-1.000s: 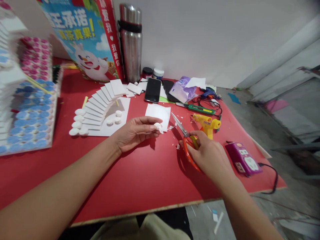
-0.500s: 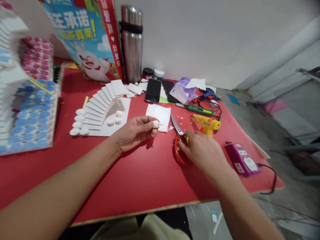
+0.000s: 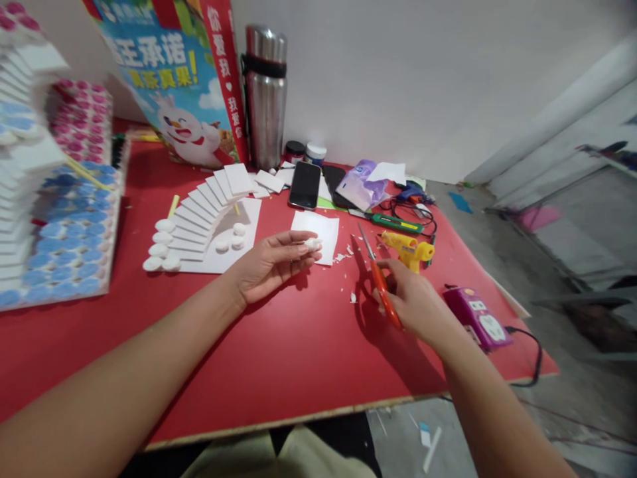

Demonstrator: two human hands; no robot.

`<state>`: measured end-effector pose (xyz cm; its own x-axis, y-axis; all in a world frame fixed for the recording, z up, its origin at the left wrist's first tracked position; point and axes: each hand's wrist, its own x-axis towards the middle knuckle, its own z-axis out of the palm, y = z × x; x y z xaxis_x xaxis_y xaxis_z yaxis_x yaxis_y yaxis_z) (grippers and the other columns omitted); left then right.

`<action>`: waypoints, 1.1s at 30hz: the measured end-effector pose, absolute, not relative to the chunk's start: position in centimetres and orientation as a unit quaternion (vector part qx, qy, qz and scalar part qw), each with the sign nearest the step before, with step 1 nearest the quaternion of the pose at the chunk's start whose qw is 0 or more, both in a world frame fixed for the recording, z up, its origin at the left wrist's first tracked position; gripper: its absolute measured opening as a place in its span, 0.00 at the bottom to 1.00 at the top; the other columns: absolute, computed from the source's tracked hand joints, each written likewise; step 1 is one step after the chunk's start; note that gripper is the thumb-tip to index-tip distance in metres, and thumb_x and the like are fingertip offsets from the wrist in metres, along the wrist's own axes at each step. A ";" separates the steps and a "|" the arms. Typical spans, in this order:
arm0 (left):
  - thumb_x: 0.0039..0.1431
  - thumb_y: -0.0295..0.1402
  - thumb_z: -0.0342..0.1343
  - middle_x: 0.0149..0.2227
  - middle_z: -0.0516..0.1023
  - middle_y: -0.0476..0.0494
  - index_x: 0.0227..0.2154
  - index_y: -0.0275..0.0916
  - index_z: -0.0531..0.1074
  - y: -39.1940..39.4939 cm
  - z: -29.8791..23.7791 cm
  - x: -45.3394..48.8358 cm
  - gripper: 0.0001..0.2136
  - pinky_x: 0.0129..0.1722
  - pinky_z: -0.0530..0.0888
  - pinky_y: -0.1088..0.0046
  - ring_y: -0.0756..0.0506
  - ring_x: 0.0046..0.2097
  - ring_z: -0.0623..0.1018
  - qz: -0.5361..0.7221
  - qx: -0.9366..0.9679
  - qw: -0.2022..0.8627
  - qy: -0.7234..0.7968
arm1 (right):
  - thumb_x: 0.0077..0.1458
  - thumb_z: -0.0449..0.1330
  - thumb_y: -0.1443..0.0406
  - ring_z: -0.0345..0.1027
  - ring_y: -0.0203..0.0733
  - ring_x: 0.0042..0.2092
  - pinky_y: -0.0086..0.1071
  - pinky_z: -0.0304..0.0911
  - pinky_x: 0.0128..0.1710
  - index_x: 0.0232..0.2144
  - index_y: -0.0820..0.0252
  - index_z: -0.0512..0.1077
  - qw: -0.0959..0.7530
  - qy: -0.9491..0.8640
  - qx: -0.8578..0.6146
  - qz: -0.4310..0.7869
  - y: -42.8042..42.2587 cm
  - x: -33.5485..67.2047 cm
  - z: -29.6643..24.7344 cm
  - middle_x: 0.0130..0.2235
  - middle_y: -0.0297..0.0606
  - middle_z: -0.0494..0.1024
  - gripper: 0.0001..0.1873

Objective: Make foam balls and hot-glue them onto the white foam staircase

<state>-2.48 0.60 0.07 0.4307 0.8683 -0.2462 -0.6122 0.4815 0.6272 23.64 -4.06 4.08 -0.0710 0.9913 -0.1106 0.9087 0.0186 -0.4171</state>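
My left hand (image 3: 271, 262) is palm up over the red table (image 3: 279, 345), its fingertips pinched on a small white foam piece (image 3: 313, 243). My right hand (image 3: 415, 302) grips orange-handled scissors (image 3: 377, 273), blades pointing up and away, lifted just off the table. A white foam square (image 3: 316, 229) lies just beyond my left fingertips. Small white scraps (image 3: 346, 253) are scattered between my hands.
A fan of white foam steps (image 3: 204, 206) with white ovals sits at the left. A foam model with blue and pink dots (image 3: 60, 219) stands at the far left. A steel flask (image 3: 265, 93), phone (image 3: 305, 184), yellow glue gun (image 3: 411, 249) and purple power strip (image 3: 475, 317) lie around.
My right hand has taken up the scissors from lying on the table, and they now point upward. My left hand has kept hold of the white piece, almost still.
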 end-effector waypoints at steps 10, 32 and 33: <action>0.54 0.18 0.65 0.37 0.85 0.37 0.38 0.32 0.80 0.5 0.2 -2.3 0.09 0.41 0.81 0.77 0.48 0.38 0.84 0.455 0.214 0.810 0.303 | 0.56 0.67 0.48 0.71 0.45 0.38 0.39 0.69 0.39 0.55 0.54 0.61 0.250 -0.740 -0.580 0.229 -6.4 22.0 4.2 0.40 0.36 0.74 0.32; 0.48 0.24 0.73 0.35 0.83 0.45 0.34 0.33 0.80 0.2 0.1 -1.7 0.10 0.50 0.78 0.68 0.48 0.39 0.83 0.470 0.296 0.782 0.282 | 0.51 0.68 0.43 0.73 0.50 0.42 0.40 0.68 0.39 0.57 0.59 0.66 0.161 -0.789 -0.570 0.164 -6.2 20.2 3.7 0.48 0.47 0.78 0.40; 0.48 0.25 0.73 0.35 0.83 0.45 0.34 0.33 0.80 0.2 0.1 -1.7 0.11 0.50 0.78 0.68 0.48 0.39 0.83 0.469 0.297 0.782 0.283 | 0.51 0.68 0.43 0.73 0.50 0.42 0.39 0.68 0.38 0.56 0.59 0.66 0.163 -0.787 -0.571 0.168 -6.2 20.2 3.8 0.48 0.47 0.78 0.39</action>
<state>-1.73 0.24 0.06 0.4004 0.9015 -0.1640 -0.5662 0.3842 0.7293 20.17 -6.25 3.76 -0.2953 0.9532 0.0642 0.8441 0.2918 -0.4499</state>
